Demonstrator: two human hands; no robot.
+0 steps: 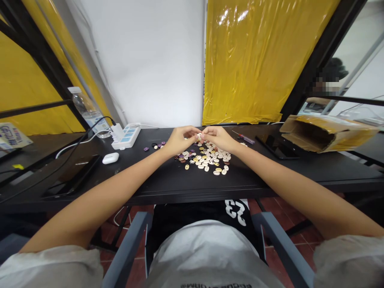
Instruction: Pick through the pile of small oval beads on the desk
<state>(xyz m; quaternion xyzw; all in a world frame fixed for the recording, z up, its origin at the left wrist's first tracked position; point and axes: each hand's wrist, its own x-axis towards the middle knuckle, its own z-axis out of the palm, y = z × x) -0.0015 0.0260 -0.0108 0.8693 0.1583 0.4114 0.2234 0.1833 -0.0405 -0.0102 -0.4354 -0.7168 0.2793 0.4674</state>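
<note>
My left hand (180,140) and my right hand (220,138) meet above the far half of the black table. Between their pinched fingertips is a small cream piece with dark holes (199,137), held by both hands. Fingers cover much of it. Below and around the hands lies a loose spread of small oval cream pieces (204,163), button-like, with dark holes. A few yellowish ones (187,167) are mixed in. Beside my left wrist are dark purple pieces (146,149), and brown ones (181,160) lie under the hands.
Leftward stand a white power strip (129,137), a white earbud case (111,158), a water bottle (90,114) and a dark phone (76,176). Rightward lie a screwdriver (247,139), another dark phone (277,147) and an open cardboard box (324,134). Chair armrests (283,244) flank my lap.
</note>
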